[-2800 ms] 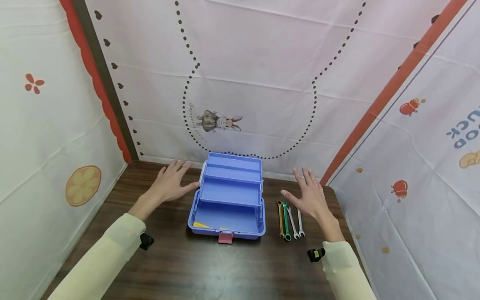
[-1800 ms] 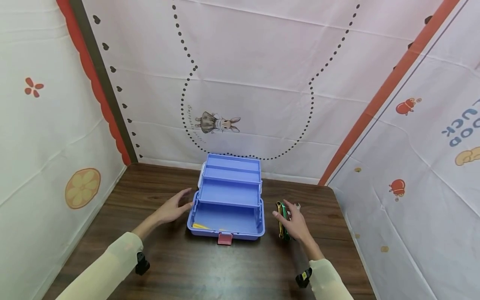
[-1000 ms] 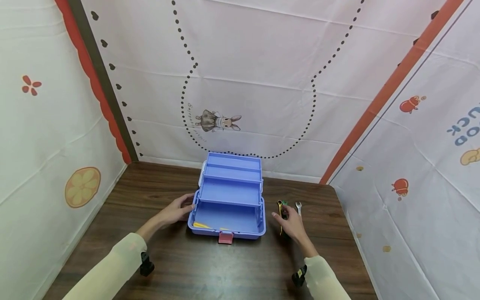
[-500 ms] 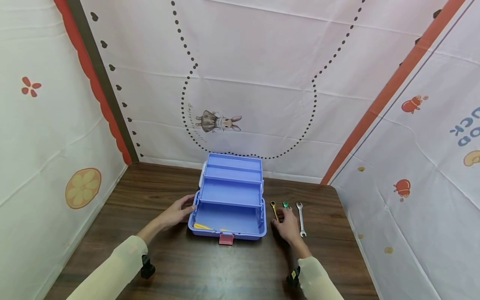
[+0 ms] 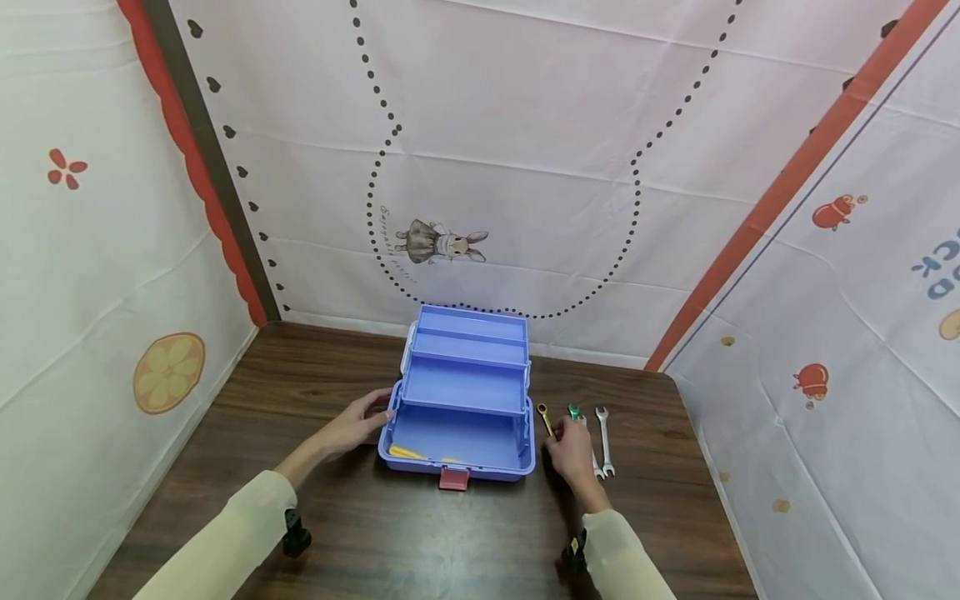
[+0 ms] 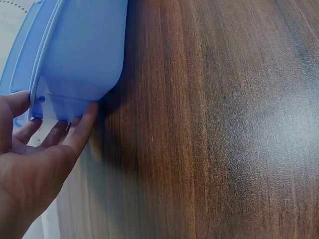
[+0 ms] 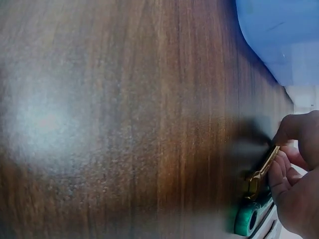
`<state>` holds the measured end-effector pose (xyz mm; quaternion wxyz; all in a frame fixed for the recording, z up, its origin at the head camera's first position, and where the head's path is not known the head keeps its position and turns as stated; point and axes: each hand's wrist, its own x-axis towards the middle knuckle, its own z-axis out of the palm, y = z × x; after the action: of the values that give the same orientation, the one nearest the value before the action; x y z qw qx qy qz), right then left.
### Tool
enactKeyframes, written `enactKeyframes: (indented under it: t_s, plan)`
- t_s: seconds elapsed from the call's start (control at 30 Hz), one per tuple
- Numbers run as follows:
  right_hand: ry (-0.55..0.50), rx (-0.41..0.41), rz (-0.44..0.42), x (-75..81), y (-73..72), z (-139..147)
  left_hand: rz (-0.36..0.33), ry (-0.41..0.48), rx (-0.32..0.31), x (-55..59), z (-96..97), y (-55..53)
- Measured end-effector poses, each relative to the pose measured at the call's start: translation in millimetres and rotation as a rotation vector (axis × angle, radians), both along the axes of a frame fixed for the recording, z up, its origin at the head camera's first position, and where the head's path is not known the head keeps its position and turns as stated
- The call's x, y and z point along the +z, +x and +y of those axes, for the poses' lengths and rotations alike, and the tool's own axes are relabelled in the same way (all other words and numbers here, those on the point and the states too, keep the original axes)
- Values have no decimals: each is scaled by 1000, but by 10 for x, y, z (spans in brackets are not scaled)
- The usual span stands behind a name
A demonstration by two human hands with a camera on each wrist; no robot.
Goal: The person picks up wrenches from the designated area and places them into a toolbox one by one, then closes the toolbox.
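A blue toolbox (image 5: pixel 465 385) stands with its stepped trays raised and its red latch (image 5: pixel 453 478) hanging at the front. My left hand (image 5: pixel 352 427) holds its left side, thumb at the rim and fingers against the wall (image 6: pixel 82 55). Right of the box, my right hand (image 5: pixel 573 454) pinches a gold wrench (image 5: pixel 544 418) between thumb and fingers; the right wrist view shows the gold wrench (image 7: pixel 258 180) tilted up off the table. Close by lies a green wrench (image 5: pixel 573 411), partly hidden by the hand. Two silver wrenches (image 5: pixel 605 442) lie further right.
Yellow-handled pieces (image 5: pixel 405 452) lie in the bottom of the toolbox. The dark wood table (image 5: pixel 360 533) ends at patterned cloth walls (image 5: pixel 495 208) behind and on both sides.
My hands came down from the air: the left onto the toolbox's side, the right onto the wrenches. The right hand took the gold wrench, whose top end shifted left toward the box.
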<state>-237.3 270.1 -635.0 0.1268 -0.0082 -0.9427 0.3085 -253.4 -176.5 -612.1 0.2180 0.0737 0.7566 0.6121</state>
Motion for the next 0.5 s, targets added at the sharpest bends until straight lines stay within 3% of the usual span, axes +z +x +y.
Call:
enactKeyframes:
  t_s: [0.23,0.5]
  plan:
    - [-15,-39,-11,38,13,-21,5,0,-8,-22,-3,-6]
    - [-59,-123,109,-13,43,-127,8,3,-16,-28,-22,-15]
